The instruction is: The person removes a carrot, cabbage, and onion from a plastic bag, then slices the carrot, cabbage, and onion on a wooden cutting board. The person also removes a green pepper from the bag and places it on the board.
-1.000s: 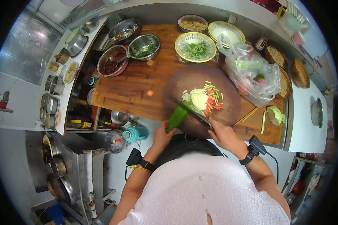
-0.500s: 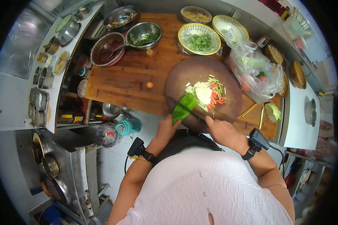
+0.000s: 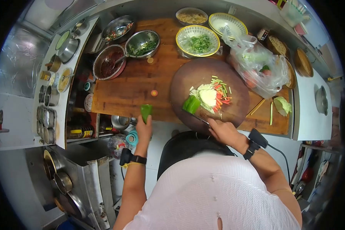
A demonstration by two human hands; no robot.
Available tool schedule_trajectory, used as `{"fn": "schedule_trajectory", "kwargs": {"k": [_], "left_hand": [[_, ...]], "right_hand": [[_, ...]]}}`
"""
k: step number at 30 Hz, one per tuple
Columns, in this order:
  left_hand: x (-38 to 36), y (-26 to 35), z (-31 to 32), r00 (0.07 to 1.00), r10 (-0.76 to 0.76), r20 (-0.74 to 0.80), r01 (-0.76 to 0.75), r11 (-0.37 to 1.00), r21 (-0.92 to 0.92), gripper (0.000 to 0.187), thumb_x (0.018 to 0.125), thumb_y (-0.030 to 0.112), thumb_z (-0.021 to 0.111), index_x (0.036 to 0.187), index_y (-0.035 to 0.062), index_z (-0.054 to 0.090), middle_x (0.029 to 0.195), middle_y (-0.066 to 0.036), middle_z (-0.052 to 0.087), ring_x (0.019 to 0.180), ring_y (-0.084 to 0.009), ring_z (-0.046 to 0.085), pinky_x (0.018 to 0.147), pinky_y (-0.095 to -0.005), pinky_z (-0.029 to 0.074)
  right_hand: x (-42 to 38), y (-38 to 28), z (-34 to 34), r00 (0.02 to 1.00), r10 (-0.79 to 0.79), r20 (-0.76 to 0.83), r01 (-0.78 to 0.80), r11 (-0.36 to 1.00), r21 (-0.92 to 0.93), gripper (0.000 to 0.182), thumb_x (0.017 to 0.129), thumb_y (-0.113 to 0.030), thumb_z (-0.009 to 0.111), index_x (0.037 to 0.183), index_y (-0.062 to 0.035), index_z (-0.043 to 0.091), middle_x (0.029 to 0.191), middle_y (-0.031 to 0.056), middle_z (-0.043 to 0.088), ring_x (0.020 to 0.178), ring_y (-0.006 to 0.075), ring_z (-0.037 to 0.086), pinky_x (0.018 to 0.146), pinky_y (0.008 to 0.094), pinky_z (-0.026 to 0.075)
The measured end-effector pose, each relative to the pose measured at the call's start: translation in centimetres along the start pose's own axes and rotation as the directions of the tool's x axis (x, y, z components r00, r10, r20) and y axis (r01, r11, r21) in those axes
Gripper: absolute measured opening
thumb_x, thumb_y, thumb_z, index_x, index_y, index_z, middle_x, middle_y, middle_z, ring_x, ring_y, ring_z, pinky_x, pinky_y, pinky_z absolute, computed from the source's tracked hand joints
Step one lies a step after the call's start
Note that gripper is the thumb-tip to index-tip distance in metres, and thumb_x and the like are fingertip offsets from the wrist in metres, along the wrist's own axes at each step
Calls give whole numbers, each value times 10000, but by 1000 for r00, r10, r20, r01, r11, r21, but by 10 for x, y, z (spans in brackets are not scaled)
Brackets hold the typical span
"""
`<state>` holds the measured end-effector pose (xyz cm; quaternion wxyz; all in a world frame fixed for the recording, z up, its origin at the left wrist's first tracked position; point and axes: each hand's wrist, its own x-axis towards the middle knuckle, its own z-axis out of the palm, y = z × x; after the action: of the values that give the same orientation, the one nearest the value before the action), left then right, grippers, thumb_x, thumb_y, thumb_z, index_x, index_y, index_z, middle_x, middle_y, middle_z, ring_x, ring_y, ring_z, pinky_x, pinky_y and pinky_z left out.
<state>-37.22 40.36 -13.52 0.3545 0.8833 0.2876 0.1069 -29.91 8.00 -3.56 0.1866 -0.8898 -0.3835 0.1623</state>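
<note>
My left hand (image 3: 144, 129) is closed on a green pepper piece (image 3: 145, 111) by the front edge of the wooden table, left of the round chopping board (image 3: 184, 76). Over on the board, my right hand (image 3: 227, 134) grips a knife (image 3: 197, 117), its dark blade at the board's front edge and seen nearly edge-on. Just beyond the blade lies the other part of the green pepper (image 3: 191, 104). Touching or close beside it is a heap of pale cabbage pieces (image 3: 207, 97), with red strips (image 3: 220, 99) and cut green stalks (image 3: 219, 81) to the right.
A carrot slice (image 3: 154, 93) lies on the wooden table (image 3: 136, 84). Metal bowls (image 3: 142, 44) stand at the back left; a yellow-rimmed bowl of chopped greens (image 3: 198, 40) is behind the board. A plastic bag of vegetables (image 3: 258, 67) and a cabbage leaf (image 3: 282, 106) are at right.
The green pepper was whole-looking under the knife and is now in two parts. My left hand has carried one part leftward off the board; the knife has come nearer to me.
</note>
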Motion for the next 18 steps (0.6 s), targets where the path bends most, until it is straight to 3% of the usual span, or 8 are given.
{"fn": "schedule_trajectory", "kwargs": {"k": [2, 5, 7, 8, 10, 12, 14, 18], "left_hand": [[30, -15, 1, 1000, -3, 4, 3, 1000, 28, 364, 828, 295, 603, 1026, 2, 517, 903, -258, 591, 850, -433, 565, 712, -464, 444], [69, -19, 23, 970, 175, -167, -159, 982, 105, 388, 828, 292, 608, 1036, -20, 511, 978, -269, 555, 902, -424, 541, 754, -443, 437], [80, -14, 35, 807, 417, -417, -177, 845, 504, 400, 817, 283, 618, 1042, -29, 507, 1003, -253, 528, 922, -393, 521, 773, -422, 432], [78, 0, 32, 807, 424, -411, -185, 843, 505, 400, 817, 283, 618, 1042, -29, 507, 1003, -253, 528, 922, -393, 521, 773, -422, 432], [62, 54, 22, 783, 560, -272, -434, 804, 405, 393, 792, 285, 638, 1015, -17, 521, 944, -193, 544, 891, -347, 529, 759, -414, 440], [35, 91, 39, 924, 349, 158, -320, 930, -182, 374, 776, 291, 644, 979, -2, 531, 939, -165, 545, 871, -327, 535, 748, -405, 443], [13, 116, 55, 834, 445, 327, -441, 893, -89, 340, 770, 292, 644, 945, 18, 548, 910, -156, 548, 830, -321, 546, 730, -405, 451], [12, 125, 66, 831, 401, 385, -423, 905, -29, 350, 765, 303, 641, 951, 20, 549, 831, -159, 548, 799, -347, 552, 721, -411, 456]], "right_hand": [[-22, 3, -11, 998, -41, -50, 42, 999, 22, 202, 856, -165, 520, 1013, -63, 443, 755, 176, 581, 618, 361, 593, 539, 455, 481], [-59, 15, -28, 999, -4, -54, 3, 1000, -21, 228, 853, -160, 528, 1053, -74, 460, 736, 160, 575, 607, 356, 587, 532, 446, 480], [-79, 26, -30, 999, 37, -38, -39, 998, -40, 229, 853, -157, 530, 1054, -69, 464, 743, 163, 580, 604, 355, 585, 531, 441, 478], [-85, 28, -29, 998, 45, -42, -46, 998, -37, 229, 853, -157, 530, 1054, -69, 464, 743, 163, 580, 604, 355, 585, 531, 441, 478], [-93, 30, -26, 989, 140, -44, -140, 990, 3, 234, 855, -160, 532, 1057, -70, 456, 753, 161, 586, 614, 368, 580, 542, 442, 475], [-95, 30, -22, 982, 187, -34, -185, 981, 65, 241, 852, -155, 536, 1059, -70, 447, 755, 162, 588, 626, 375, 578, 550, 447, 472], [-93, 35, -21, 973, 227, -32, -222, 968, 117, 249, 849, -150, 540, 1062, -70, 438, 757, 163, 590, 638, 382, 576, 558, 452, 468], [-85, 41, -24, 958, 288, 6, -283, 936, 209, 261, 843, -119, 544, 1063, -65, 415, 775, 172, 593, 679, 392, 574, 579, 468, 455]]}}
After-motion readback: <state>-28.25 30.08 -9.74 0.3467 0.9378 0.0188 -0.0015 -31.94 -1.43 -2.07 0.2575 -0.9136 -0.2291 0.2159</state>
